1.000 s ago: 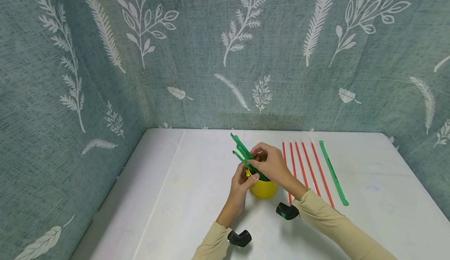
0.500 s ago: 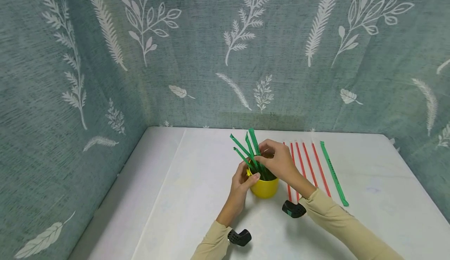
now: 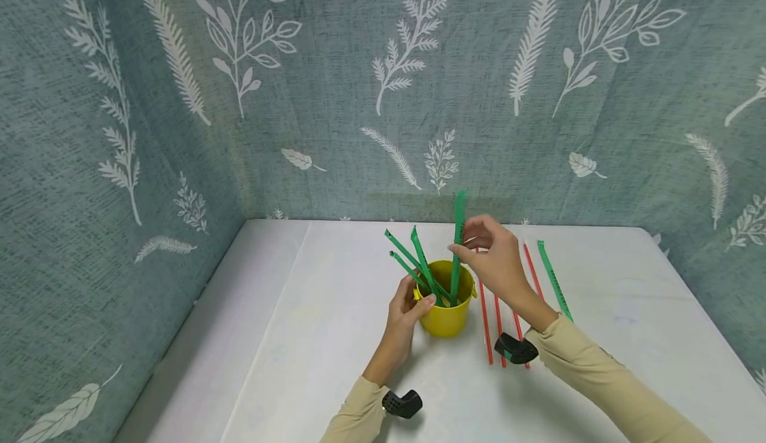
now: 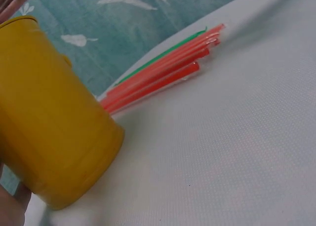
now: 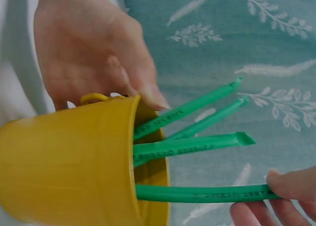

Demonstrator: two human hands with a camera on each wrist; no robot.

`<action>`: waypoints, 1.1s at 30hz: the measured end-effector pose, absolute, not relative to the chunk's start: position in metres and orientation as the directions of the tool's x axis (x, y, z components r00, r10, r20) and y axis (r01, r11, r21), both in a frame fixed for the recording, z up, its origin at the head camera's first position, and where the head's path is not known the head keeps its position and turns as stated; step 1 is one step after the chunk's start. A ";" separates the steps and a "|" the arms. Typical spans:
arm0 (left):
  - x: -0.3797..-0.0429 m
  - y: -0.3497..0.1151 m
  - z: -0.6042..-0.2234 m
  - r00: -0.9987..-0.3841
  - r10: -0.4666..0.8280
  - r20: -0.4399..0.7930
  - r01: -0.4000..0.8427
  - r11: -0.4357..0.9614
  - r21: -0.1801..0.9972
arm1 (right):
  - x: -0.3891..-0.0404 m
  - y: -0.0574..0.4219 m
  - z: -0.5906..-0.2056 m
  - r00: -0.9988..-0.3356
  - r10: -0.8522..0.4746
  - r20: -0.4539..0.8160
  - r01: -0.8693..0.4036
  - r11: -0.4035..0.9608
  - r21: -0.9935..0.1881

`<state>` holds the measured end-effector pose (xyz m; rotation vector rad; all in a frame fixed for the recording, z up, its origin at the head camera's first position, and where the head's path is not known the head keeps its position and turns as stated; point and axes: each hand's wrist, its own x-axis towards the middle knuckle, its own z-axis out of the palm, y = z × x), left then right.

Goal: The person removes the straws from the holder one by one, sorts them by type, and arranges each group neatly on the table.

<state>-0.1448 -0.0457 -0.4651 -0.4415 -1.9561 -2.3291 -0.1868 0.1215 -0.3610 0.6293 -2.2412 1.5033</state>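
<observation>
A small yellow bucket (image 3: pixel 441 323) stands on the white table, several green paper-wrapped straws (image 3: pixel 421 257) leaning out over its left side. My left hand (image 3: pixel 402 316) grips the bucket's left rim, thumb at the front edge. Between thumb and fingers, my right hand (image 3: pixel 497 257) pinches one green wrapped straw (image 5: pixel 197 194) near its upper part. That straw stands almost upright at the bucket's right side, its lower end inside. The other green straws (image 5: pixel 192 149) fan out beside it in the right wrist view, with their lower ends hidden by the bucket wall.
Right of the bucket, several red straws (image 3: pixel 485 316) in clear wrappers lie in a row, partly covered by my right arm. A green wrapped straw (image 3: pixel 554 277) lies beyond them. A patterned teal curtain (image 3: pixel 335 183) rises behind the table's back edge.
The green straws were bunched, then spread apart. My right hand has moved right and up with one straw, bringing it nearly upright. My left hand stays on the bucket.
</observation>
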 end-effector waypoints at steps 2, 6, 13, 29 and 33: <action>-0.145 -0.046 -0.465 -0.957 0.133 0.257 0.229 -0.194 0.954 | -0.183 0.123 -0.353 -0.828 -0.143 0.542 -0.559 0.286 -0.778; -0.145 -0.046 -0.464 -0.957 0.144 0.253 0.222 -0.203 0.954 | -0.176 0.124 -0.338 -0.824 -0.121 0.553 -0.566 0.217 -0.796; -0.143 -0.046 -0.463 -0.954 0.144 0.263 0.234 -0.192 0.953 | -0.177 0.132 -0.332 -0.786 -0.062 0.615 -0.616 0.158 -0.771; -0.144 -0.045 -0.464 -0.953 0.144 0.267 0.239 -0.184 0.953 | -0.194 0.161 -0.343 -0.820 0.108 0.562 -0.564 0.010 -0.825; -0.148 -0.046 -0.470 -0.955 0.147 0.257 0.228 -0.189 0.955 | -0.197 0.169 -0.346 -0.844 0.141 0.518 -0.531 -0.072 -0.844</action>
